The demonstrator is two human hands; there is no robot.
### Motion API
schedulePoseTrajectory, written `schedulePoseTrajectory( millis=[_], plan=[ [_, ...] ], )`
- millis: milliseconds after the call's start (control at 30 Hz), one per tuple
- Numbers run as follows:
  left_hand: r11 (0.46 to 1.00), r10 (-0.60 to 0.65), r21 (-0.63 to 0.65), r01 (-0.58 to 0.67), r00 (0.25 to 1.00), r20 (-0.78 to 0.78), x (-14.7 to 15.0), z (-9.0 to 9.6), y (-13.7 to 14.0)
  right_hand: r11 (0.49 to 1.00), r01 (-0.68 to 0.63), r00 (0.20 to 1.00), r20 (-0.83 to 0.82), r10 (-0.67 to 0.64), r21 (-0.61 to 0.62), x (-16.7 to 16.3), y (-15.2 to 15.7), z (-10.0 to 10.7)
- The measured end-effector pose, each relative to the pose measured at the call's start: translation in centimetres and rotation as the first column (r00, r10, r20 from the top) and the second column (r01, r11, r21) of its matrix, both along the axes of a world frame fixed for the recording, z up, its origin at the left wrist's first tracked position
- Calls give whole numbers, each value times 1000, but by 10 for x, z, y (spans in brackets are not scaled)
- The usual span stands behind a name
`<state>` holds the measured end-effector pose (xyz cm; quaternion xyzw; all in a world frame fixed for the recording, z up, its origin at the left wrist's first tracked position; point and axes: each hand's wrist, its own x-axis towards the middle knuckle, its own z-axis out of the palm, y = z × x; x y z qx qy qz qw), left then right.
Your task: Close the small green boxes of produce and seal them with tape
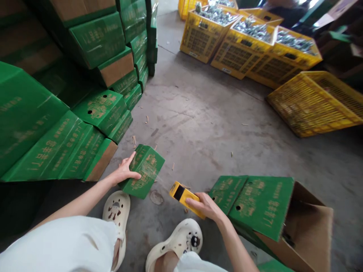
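Note:
A small green cardboard box with gold print is tilted above the floor between my feet. My left hand grips it from the left, thumb across the printed face and index finger along the far edge. In my right hand is a yellow tape dispenser with a black panel, its front end pointing at the box. A faint clear strip runs from the box's face toward the dispenser, with a gap of floor between the two. The fingertips under the dispenser are hidden.
Stacked green boxes line the left side. At my right stands an open green carton. Yellow crates full of small silvery-green items stand at the back, and a yellow crate lies tilted at right. My white clogs are close below.

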<state>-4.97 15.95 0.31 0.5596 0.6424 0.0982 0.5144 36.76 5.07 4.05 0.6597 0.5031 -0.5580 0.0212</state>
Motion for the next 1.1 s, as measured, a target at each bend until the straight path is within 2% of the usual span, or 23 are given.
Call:
schedulePoseTrajectory(
  millis=[167, 267, 333, 367, 433, 500, 567, 667, 733, 833, 1000, 1100],
  plan=[
    [999, 26, -35, -21, 991, 131, -15, -4, 10, 989, -119, 992, 38, 116, 85, -23, 28, -28],
    [992, 85, -110, -54, 952, 296, -32, -7, 17, 983, -162, 985, 78, 155, 90, -43, 49, -39],
    [989, 115, -127, -77, 939, 323, -43, -9, 20, 981, -174, 982, 81, 168, 81, -56, 58, -43],
    [991, 120, -93, -98, 953, 278, -47, -9, 19, 982, -175, 982, 79, 169, 76, -62, 61, -44],
    [991, 116, 63, -122, 990, 84, -47, -6, 15, 983, -169, 983, 80, 163, 68, -73, 64, -44],
    [973, 79, 227, -38, 982, -172, -35, -1, 5, 986, -152, 986, 83, 147, 69, -83, 63, -42],
    [944, -7, 298, 140, 914, -406, -15, 5, -6, 989, -130, 989, 85, 124, 73, -93, 61, -40],
    [887, -138, 265, 377, 765, -629, 16, 10, -18, 992, -95, 992, 93, 87, 89, -107, 58, -38],
    [871, -166, 229, 435, 699, -696, 28, 9, -19, 990, -84, 992, 107, 73, 111, -114, 56, -37],
    [875, -170, 201, 439, 669, -724, 31, 7, -15, 987, -84, 990, 123, 68, 134, -118, 53, -36],
    [885, -171, 214, 415, 715, -678, 21, 12, -6, 989, -65, 996, 64, 57, 134, -112, 50, -27],
    [908, -184, 197, 370, 773, -607, 1, 16, 11, 988, -45, 999, 35, 40, 150, -115, 56, -15]
  ],
)
